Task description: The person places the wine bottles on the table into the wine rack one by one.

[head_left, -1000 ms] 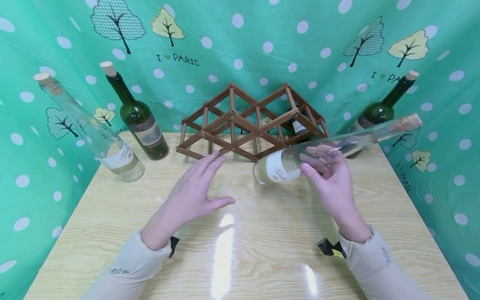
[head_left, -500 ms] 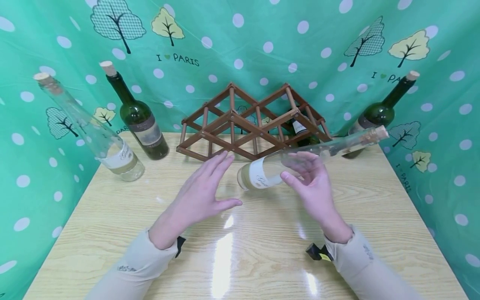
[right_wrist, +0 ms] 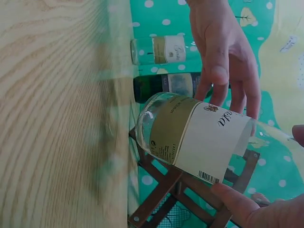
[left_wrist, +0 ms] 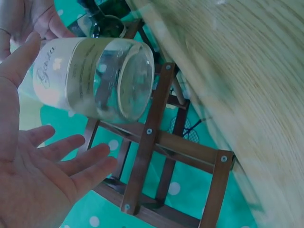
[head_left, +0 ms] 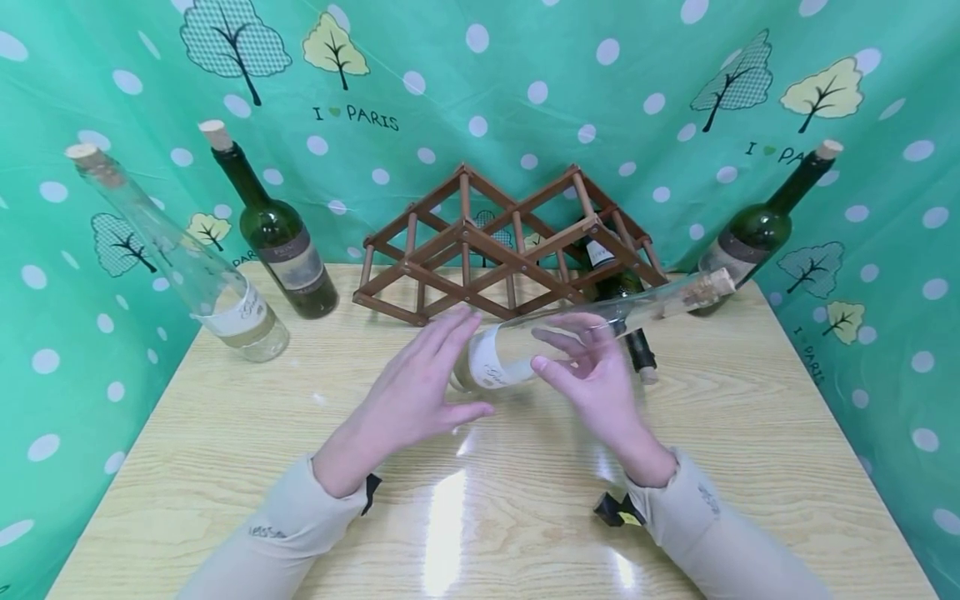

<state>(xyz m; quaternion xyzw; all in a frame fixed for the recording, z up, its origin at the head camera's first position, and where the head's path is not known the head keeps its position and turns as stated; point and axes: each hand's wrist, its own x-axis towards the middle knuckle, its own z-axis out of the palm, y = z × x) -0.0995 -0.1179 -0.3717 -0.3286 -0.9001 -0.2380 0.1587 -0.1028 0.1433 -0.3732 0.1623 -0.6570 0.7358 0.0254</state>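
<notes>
So, held bottle (head_left: 487, 358): up off the tabletop (head_left: 360, 533) in front of the rack (head_left: 466, 236), tipped over on a slant, base toward my left, corked end out to the right.
Right grip (head_left: 592, 383): curled round the glass, thumb on my side and fingers behind. It's the only hold I can be sure of.
Left grip (head_left: 408, 387): spread out by the base, fingers fairly straight, nothing clasped. Can't tell if it's touching the glass.
Steadying it: imo, cup the base properly with the left before easing anything on the right, because smooth glass could roll. I'd move both sides together and keep the slant gentle.
Watch the neck: it crosses in front of the racked bottle (head_left: 617, 285), whose own neck pokes out toward me, so I'd leave some air there to avoid a clink.
Vs a second ago: the held bottle has come left, closing the gap to my left fingers, and my left has edged right. The racked bottle's cork now shows, and the right dark bottle (head_left: 757, 229) is less covered.
Same as before: left clear bottle (head_left: 240, 321) and left dark bottle (head_left: 292, 258), both upright.
</notes>
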